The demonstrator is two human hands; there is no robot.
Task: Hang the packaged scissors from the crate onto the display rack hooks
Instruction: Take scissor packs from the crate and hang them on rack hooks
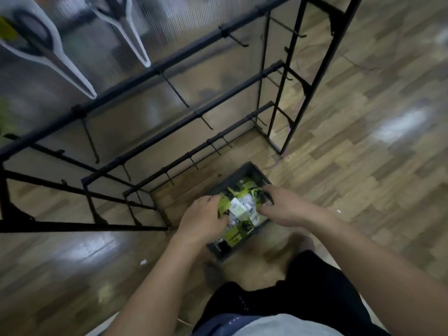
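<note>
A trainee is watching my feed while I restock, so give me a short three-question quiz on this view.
1. True or false: the left hand and the right hand are both at the packs in the crate.
2. Where does the crate stand? A) on the floor by the rack; B) on a rack bar; C) on a table.
3. Fill in: the hooks on the lower bars are ____ (bare or loaded).
Key: 1 true; 2 A; 3 bare.
</note>
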